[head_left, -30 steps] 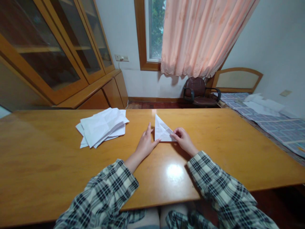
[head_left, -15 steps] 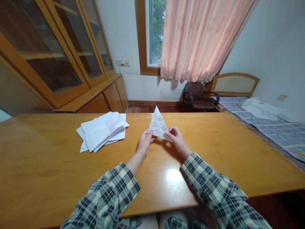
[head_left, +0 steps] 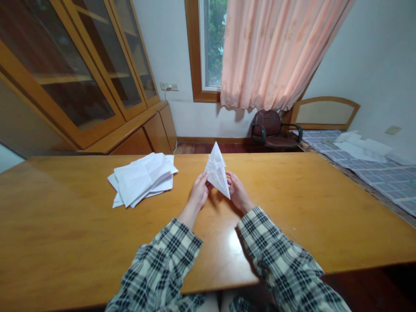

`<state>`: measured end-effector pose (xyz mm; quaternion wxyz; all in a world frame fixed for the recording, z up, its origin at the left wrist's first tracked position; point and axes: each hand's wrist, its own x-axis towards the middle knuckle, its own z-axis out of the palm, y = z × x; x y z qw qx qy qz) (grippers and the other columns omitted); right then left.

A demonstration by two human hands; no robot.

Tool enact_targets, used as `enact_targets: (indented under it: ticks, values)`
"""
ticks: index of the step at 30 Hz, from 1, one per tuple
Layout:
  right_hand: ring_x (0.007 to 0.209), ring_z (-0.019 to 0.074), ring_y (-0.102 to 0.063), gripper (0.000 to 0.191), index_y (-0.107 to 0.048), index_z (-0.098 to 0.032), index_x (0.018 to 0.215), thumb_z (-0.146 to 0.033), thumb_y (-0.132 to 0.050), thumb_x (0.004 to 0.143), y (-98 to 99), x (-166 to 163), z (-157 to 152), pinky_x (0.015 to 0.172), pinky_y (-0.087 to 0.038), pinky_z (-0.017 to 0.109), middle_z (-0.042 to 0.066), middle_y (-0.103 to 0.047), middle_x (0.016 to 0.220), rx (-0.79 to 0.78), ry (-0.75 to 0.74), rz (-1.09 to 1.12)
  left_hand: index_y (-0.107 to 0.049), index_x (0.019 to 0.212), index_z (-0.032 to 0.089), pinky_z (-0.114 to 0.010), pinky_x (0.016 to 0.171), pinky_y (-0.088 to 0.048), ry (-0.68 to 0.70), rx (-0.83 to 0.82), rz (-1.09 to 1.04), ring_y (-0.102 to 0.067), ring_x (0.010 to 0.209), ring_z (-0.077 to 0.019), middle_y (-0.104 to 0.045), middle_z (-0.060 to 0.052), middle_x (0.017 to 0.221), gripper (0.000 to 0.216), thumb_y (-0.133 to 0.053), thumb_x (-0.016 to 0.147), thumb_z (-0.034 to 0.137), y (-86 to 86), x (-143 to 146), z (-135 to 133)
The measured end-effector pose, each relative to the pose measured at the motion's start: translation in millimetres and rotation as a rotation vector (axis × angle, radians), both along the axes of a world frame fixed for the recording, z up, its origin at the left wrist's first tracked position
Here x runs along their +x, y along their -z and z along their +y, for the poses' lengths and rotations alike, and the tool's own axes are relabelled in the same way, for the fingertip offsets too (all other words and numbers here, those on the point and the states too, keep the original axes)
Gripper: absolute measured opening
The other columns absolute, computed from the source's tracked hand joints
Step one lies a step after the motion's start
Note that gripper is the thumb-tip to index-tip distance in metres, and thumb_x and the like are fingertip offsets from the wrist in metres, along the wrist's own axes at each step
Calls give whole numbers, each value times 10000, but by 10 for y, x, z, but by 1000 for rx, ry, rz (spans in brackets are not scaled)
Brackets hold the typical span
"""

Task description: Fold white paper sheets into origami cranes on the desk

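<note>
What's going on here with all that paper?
Someone in a checked shirt sits at a wooden table, holding up a folded white paper. The left hand pinches one side and the right hand the other, so the paper's point stands up above the table. A pile of white sheets lies on the table, off to the left.

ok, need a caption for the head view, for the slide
Left hand and right hand hold a folded paper point-up over the table, paper pile to its left.
</note>
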<state>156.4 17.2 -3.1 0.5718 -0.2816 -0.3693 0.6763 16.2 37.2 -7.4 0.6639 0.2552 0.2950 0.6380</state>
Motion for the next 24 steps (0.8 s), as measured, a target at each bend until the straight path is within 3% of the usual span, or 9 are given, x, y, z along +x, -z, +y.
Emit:
enact_targets:
  ticks: [12, 24]
  values:
    - [926, 210, -657, 419, -561, -259, 1086, -550, -627, 792, 32, -19, -21, 750, -536, 333, 39, -682, 1028, 75, -43, -33, -632, 818, 145, -222, 711, -508, 74, 12, 90, -641, 706, -115, -689, 2, 784, 239, -783, 668, 255, -62, -25, -47]
    - [894, 205, -669, 446, -562, -243, 1119, -523, -649, 783, 62, -21, 0, 729, -541, 320, 47, -696, 1025, 53, -82, -71, -605, 841, 147, -226, 682, -524, 165, -25, 31, -628, 693, -107, -665, 1, 793, 144, -702, 745, 193, -75, -2, -80]
